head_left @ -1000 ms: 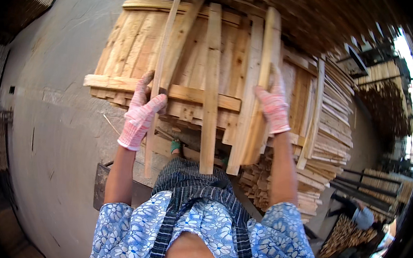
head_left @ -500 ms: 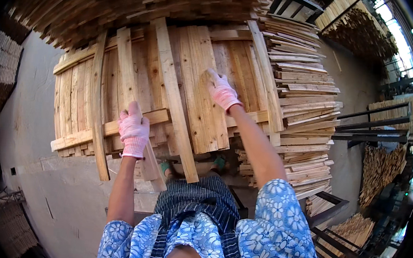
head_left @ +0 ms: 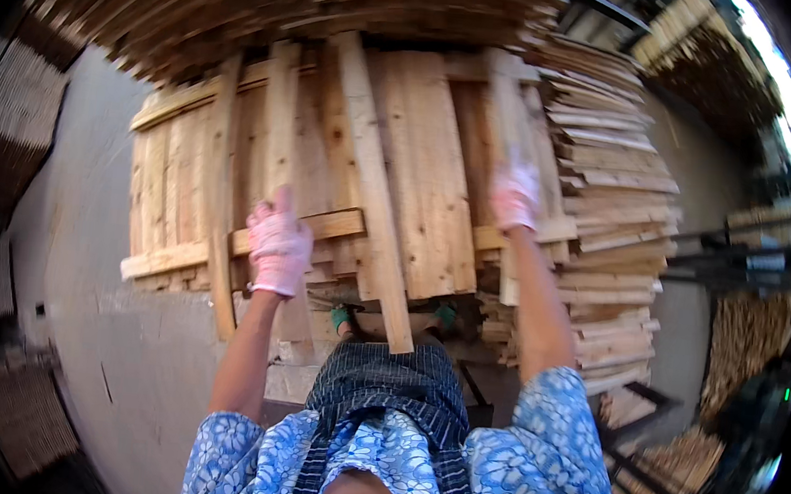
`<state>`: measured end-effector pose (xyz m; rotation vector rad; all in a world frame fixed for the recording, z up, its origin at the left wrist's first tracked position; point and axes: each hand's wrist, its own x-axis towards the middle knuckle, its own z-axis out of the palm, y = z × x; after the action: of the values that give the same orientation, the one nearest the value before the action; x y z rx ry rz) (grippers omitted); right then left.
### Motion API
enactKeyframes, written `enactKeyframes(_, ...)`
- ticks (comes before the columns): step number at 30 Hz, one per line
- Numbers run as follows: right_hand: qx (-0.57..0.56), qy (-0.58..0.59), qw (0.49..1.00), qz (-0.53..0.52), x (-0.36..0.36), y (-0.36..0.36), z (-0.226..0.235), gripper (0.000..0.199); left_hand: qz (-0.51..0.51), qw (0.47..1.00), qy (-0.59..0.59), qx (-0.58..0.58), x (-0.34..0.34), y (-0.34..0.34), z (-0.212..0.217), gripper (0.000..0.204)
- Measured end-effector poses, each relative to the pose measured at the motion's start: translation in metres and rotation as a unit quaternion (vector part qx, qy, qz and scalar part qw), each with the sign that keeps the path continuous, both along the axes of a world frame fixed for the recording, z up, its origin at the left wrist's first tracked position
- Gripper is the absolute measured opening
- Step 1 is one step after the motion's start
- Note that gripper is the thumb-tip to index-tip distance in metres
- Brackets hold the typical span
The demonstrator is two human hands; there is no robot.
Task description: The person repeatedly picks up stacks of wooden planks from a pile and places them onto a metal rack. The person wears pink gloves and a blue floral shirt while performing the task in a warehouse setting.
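Observation:
My left hand (head_left: pixel 280 243), in a pink-and-white knit glove, is closed around the lower part of a narrow wooden slat (head_left: pixel 281 112). One finger points up along the wood. At the right, my gloved right hand (head_left: pixel 516 197) is blurred but appears closed on another slat (head_left: pixel 502 105), which is also smeared. Between the hands, a slat (head_left: pixel 371 159) lies slanted across the pile, its near end jutting toward my apron. Beside it are wide flat boards (head_left: pixel 428 174). Left of my left hand another slat (head_left: pixel 224 154) rests over the boards. Crosspieces (head_left: pixel 336 223) run sideways beneath the slats.
A tall stack of lumber (head_left: pixel 276 7) rises at the far side. Stacked slats (head_left: pixel 608 210) with uneven ends stand close on the right, with dark metal racks (head_left: pixel 727 265) beyond. Bundled wood (head_left: pixel 19 96) stands at the left across the concrete floor (head_left: pixel 87 189).
My right hand has moved right, from the wide boards to the right-hand slat, whose near end has swung left. My left hand stays on its slat. The whole view has shifted slightly.

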<state>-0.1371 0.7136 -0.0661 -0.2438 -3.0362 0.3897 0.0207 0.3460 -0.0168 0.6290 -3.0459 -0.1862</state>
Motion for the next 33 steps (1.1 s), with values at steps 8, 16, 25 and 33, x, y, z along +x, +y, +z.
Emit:
enactKeyframes(8, -0.178, -0.118, 0.975, 0.056, 0.005, -0.064, 0.038, 0.052, -0.136, 0.97, 0.201, -0.024, -0.029, 0.043, 0.035, 0.062)
enactKeyframes(16, -0.244, 0.275, 0.923, -0.112, 0.093, 0.175, -0.023, 0.052, -0.552, 0.753, 0.04, 0.356, -0.043, 0.361, 0.065, 0.045)
enactKeyframes(25, -0.066, -0.099, 0.74, -0.662, 0.382, 0.468, -0.178, 0.065, -0.555, 0.61, -0.445, 0.348, 0.053, 0.595, -0.183, 0.064)
enactKeyframes(33, -0.367, 0.004, 0.559, -0.743, 0.489, 0.558, -0.275, 0.111, -0.616, 0.647, -0.41, 0.186, 0.112, 0.765, -0.244, 0.1)
